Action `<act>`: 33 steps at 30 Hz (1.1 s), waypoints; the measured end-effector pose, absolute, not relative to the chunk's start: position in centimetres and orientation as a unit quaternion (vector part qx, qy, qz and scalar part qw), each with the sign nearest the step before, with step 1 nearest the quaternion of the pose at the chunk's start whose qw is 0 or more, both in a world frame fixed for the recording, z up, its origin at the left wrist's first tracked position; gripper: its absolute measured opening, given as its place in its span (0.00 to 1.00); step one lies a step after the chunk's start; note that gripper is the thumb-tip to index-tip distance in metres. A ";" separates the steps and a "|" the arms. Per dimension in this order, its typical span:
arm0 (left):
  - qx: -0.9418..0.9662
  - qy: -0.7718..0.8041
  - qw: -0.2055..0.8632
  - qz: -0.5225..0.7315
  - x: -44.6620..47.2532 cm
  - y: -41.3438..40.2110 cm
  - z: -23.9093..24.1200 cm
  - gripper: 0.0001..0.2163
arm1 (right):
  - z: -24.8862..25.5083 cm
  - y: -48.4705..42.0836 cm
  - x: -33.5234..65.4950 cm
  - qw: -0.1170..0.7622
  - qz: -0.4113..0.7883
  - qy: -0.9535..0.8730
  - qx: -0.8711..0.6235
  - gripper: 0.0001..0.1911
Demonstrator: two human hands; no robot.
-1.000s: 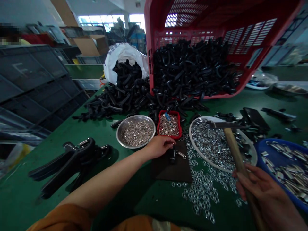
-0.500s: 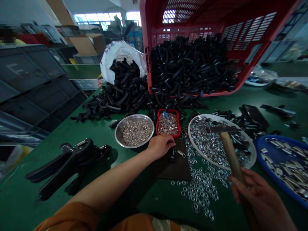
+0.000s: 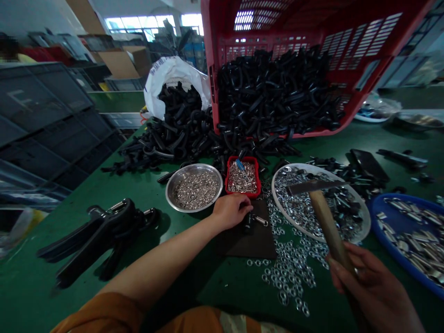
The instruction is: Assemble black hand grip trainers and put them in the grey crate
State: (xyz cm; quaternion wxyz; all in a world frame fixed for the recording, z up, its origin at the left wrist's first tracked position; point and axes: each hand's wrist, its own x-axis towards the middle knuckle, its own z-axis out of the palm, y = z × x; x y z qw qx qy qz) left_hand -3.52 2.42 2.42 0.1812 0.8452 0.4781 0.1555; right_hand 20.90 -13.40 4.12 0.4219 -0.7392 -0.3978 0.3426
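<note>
My right hand [image 3: 371, 277] grips the wooden handle of a hammer [image 3: 321, 203], its metal head raised over the white tray of small metal parts. Over a dark square pad [image 3: 249, 245], my left hand [image 3: 233, 210] has its fingers drawn together at a small black part [image 3: 248, 224]. Whatever sits between those fingertips is too small and dark to make out. A metal spring [image 3: 261, 220] lies at the right of that black part. Behind the hand stands a red basket [image 3: 258, 178] of metal pins with a blue-handled tool [image 3: 240, 164] on top.
A steel bowl [image 3: 168, 196] of small metal pieces stands left of the pad. Loose rings [image 3: 291, 268] lie to its right, below the white tray [image 3: 364, 229]. Farther right is a blue tray [image 3: 381, 245]. Black spring clamps [image 3: 100, 236] lie left; a red crate [image 3: 212, 83] of black parts stands behind.
The hammer head has shifted slightly left, together with my right hand. My left hand stays at the black part on the pad.
</note>
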 end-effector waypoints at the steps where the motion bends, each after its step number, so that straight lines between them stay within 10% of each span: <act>1: 0.849 0.472 0.177 0.155 -3.5 2.4 2.5 0.09 | 4.0 -13.5 20.9 0.420 0.339 -0.404 -0.738 0.31; 12: 0.901 0.406 0.064 0.138 -4.0 1.0 2.8 0.14 | 2.7 -14.6 21.0 0.330 0.136 -0.579 -0.733 0.24; 18: 0.906 0.390 0.102 0.132 -6.4 0.1 2.3 0.35 | 2.2 -14.5 19.1 0.239 -0.022 -0.714 -0.658 0.22; 33: 0.859 0.468 0.123 0.165 -5.8 0.1 0.6 0.33 | 2.7 -13.4 18.7 0.180 0.006 -0.771 -0.610 0.23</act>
